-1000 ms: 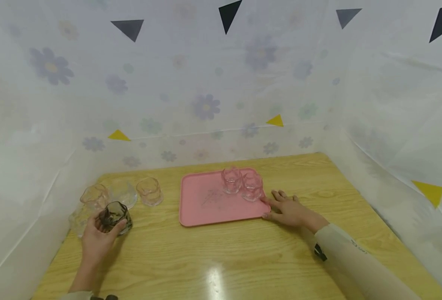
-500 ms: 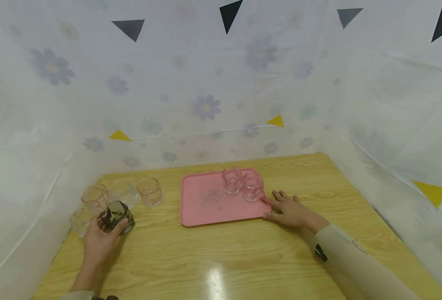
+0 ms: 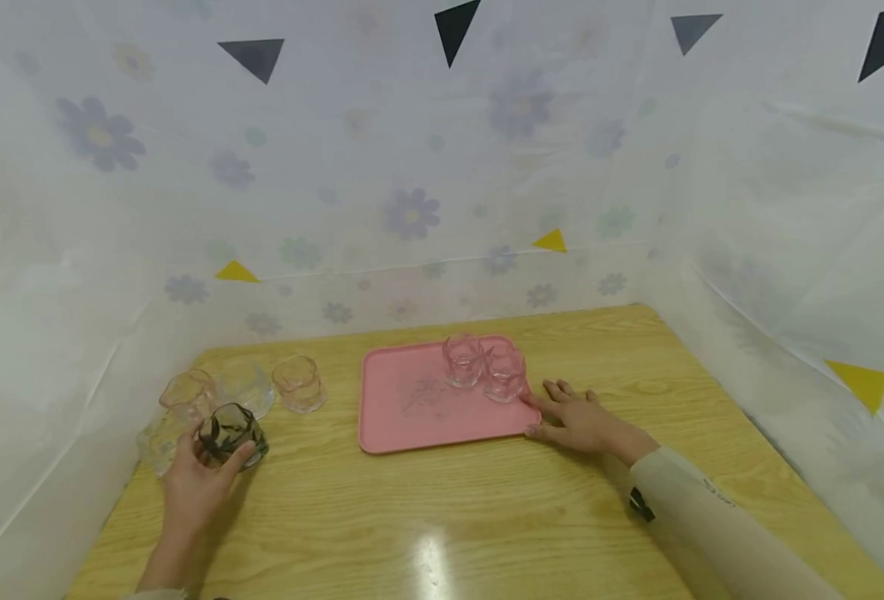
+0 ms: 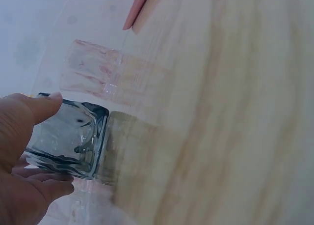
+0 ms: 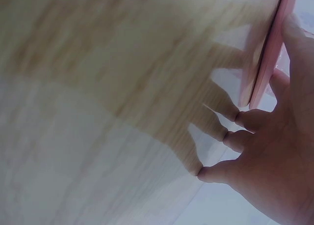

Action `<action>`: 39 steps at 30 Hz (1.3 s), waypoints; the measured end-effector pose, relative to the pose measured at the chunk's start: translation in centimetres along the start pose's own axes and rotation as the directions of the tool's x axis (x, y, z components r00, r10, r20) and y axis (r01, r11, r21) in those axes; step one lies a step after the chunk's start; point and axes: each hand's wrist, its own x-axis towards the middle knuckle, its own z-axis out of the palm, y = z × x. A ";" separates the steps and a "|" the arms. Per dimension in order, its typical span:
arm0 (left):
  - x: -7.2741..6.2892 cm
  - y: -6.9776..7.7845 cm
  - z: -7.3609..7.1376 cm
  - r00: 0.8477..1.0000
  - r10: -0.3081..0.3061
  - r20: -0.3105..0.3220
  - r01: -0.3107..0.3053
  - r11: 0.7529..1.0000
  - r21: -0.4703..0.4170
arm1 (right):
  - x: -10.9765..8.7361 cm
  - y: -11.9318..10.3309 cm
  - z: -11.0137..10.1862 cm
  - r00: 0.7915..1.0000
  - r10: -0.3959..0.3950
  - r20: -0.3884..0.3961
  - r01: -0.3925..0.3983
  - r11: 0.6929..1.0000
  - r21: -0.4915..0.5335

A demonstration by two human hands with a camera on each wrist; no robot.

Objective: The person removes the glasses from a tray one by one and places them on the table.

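Observation:
My left hand (image 3: 200,483) grips a dark grey glass (image 3: 233,437) at the table's left, thumb on one side and fingers on the other. In the left wrist view the grey glass (image 4: 73,136) has its base at or just above the tabletop; I cannot tell which. At the right corner of the pink tray (image 3: 412,425), my right hand (image 3: 580,423) touches the rim with thumb and forefinger. Its other fingers (image 5: 216,172) are spread, their tips on the table. Two clear pinkish glasses, one (image 3: 462,362) beside the other (image 3: 505,375), stand on the tray's right side.
Around the left hand stand a pink-tinted glass (image 3: 189,392), a clear glass (image 3: 247,392) and a yellowish one (image 3: 157,446). Another pinkish glass (image 3: 299,385) is nearer the tray. White patterned sheeting (image 3: 412,167) encloses the wooden table (image 3: 442,508) at the back and sides.
Almost nothing differs. The grey glass and left hand shift very slightly, while the right hand and tray stay where they were.

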 end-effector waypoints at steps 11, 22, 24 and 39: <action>-0.5 1.6 -0.8 0.950 0.235 -0.204 -0.209 0.968 0.141 | 0.0 -0.1 0.0 1.000 0.006 0.004 -0.006 1.000 -0.004; -0.5 5.0 0.3 0.887 0.382 -0.257 -0.385 0.922 0.043 | -0.2 -0.1 -0.1 1.000 0.004 0.000 -0.004 1.000 0.014; -0.5 5.6 1.1 0.890 0.399 -0.221 -0.401 0.915 0.042 | -0.2 -0.2 -0.1 1.000 0.000 -0.001 0.000 1.000 0.020; 1.7 9.5 10.0 0.893 0.442 0.083 -0.416 0.882 -0.219 | -0.2 -0.3 -0.2 1.000 0.005 -0.003 -0.005 1.000 0.001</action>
